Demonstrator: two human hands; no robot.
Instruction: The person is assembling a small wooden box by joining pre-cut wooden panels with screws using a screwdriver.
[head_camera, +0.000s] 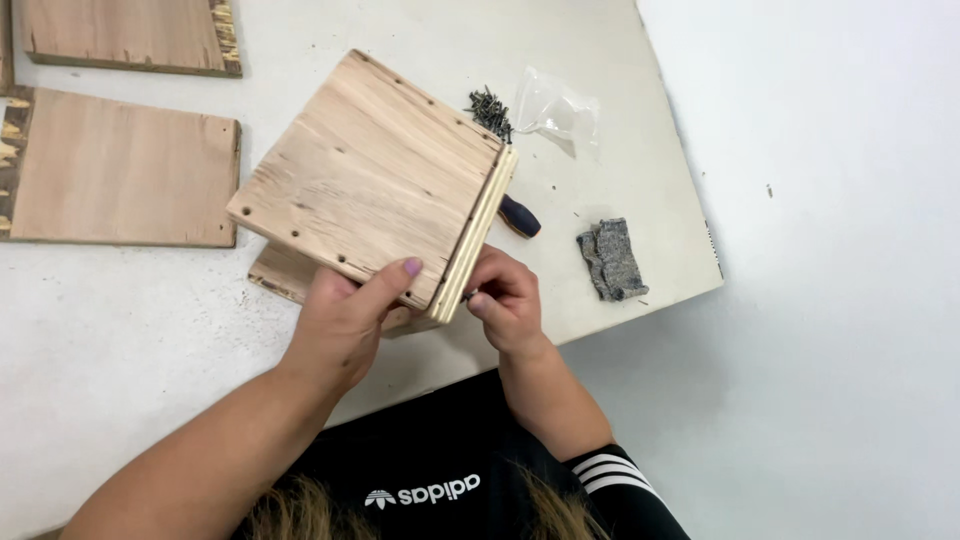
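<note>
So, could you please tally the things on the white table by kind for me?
Loose plywood boards: 2
Wooden box assembly, held by both hands: 1
Pile of dark screws: 1
Clear plastic bag: 1
Dark tool handle: 1
Grey abrasive block: 1
Total: 7

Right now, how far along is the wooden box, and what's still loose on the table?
Done: several panels already form the wooden box, pilot holes along its top edges. In hand: the left hand steadies it; the right hand pinches something small at the layered edge. Left: two loose boards, a screw pile and a dark-handled tool lie unused.
</note>
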